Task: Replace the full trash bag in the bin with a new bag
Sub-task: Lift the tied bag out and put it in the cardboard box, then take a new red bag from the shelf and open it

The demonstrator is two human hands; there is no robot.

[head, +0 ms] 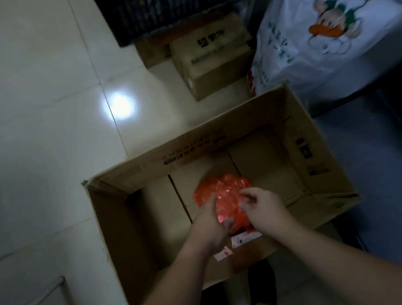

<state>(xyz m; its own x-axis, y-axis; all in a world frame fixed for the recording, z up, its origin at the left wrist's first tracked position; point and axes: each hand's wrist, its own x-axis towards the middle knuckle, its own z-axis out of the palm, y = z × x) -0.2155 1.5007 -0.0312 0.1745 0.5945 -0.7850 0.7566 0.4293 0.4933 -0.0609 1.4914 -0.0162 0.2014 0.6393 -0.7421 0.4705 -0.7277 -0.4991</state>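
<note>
Two hands at a red bag inside an open box.

In the lower centre of the frame, the left hand [212, 225] lies against the left side of the red bag [223, 196], thumb touching it, fingers [227, 222] curled on its lower edge. The right hand [261, 204] pinches the plastic on its right side. The bag is in the box [135, 240] on the floor [21, 127]. A white printed bag [332, 28] is at upper right.
</note>
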